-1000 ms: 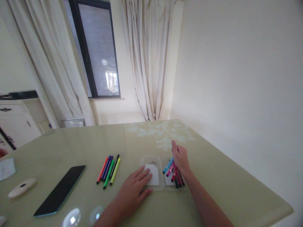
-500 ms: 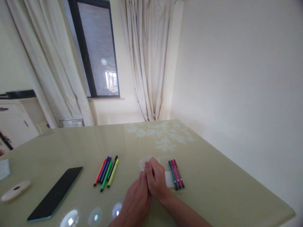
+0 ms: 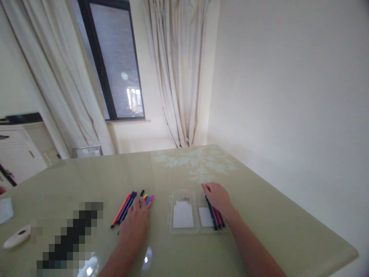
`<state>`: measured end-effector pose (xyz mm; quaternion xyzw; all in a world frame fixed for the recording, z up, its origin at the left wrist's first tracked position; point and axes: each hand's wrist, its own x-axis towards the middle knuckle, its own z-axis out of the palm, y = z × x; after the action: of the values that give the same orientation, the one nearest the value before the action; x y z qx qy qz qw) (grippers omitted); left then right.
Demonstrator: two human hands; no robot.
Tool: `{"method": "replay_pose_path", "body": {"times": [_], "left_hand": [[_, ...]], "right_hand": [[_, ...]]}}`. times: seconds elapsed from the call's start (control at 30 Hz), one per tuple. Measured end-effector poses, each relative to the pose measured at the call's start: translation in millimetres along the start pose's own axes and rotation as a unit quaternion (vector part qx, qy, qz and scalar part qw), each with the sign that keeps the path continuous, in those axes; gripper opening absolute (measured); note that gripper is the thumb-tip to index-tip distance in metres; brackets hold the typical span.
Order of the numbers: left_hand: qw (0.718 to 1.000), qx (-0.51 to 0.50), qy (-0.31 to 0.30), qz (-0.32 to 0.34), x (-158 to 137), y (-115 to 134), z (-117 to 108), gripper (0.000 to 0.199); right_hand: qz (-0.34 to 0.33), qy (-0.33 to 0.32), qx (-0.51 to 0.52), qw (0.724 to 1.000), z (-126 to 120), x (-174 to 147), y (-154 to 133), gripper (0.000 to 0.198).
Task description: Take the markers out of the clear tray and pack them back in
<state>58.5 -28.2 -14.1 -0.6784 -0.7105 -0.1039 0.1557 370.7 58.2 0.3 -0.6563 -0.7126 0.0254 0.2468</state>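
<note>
On the left, a loose group of felt-tip pens (image 3: 123, 209) lies on the table. My left hand (image 3: 135, 221) reaches over its right side, fingers bent round several pens; coloured ends, among them a pink one (image 3: 150, 201), poke out past the fingertips. A clear plastic case (image 3: 172, 232) lies unfolded in the middle, a white card (image 3: 183, 215) in its left half. Its right half holds a second card (image 3: 205, 217) and dark green, magenta and dark red pens (image 3: 213, 215). My right hand (image 3: 218, 198) is closed over the far ends of these pens, hiding them.
A dark flat object (image 3: 69, 238), blurred out by blocks, lies left of the pens. Beside it is a whitish oval object (image 3: 17, 236). A pale item (image 3: 5, 209) rests at the table's left edge. The wall (image 3: 288, 115) runs along the right side.
My hands were together over the case and have parted. The left moved left onto the loose pens, where extra coloured ends now show; the right moved right onto the pens in the case.
</note>
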Motion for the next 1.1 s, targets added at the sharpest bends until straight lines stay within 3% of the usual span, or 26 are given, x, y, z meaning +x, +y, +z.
{"method": "replay_pose_path", "body": {"times": [0.1, 0.23, 0.33, 0.43, 0.5, 0.67, 0.8, 0.97, 1.1], "left_hand": [[0.997, 0.059, -0.043, -0.027, 1, 2, -2, 0.041], [0.999, 0.051, -0.010, -0.005, 4, 1, -3, 0.038], [0.994, -0.054, 0.020, 0.092, 1, 8, -2, 0.036], [0.951, -0.191, -0.007, 0.243, -10, 24, -1, 0.044], [0.923, -0.236, -0.042, 0.300, -18, 34, -1, 0.055], [0.922, -0.254, -0.079, 0.282, -22, 45, 0, 0.036], [0.925, -0.254, -0.080, 0.270, -19, 45, -1, 0.035], [0.925, -0.261, -0.084, 0.262, -19, 45, -3, 0.035], [0.921, -0.273, -0.094, 0.262, -18, 43, -2, 0.036]], "right_hand": [[-0.014, -0.007, -0.066, 0.998, 4, -4, -5, 0.036], [-0.026, -0.027, -0.096, 0.995, 2, -6, -16, 0.031], [-0.055, -0.042, -0.096, 0.993, -1, -5, -18, 0.032], [-0.064, -0.043, -0.097, 0.992, 0, -4, -15, 0.033], [-0.063, -0.043, -0.102, 0.992, 2, -3, -13, 0.032], [-0.068, -0.030, -0.099, 0.992, 13, -1, -12, 0.031], [-0.063, -0.020, -0.068, 0.995, 19, 5, -11, 0.031], [-0.069, 0.018, 0.099, 0.993, 16, 12, -5, 0.044], [-0.128, -0.035, 0.188, 0.973, 4, 11, 0, 0.057]]}}
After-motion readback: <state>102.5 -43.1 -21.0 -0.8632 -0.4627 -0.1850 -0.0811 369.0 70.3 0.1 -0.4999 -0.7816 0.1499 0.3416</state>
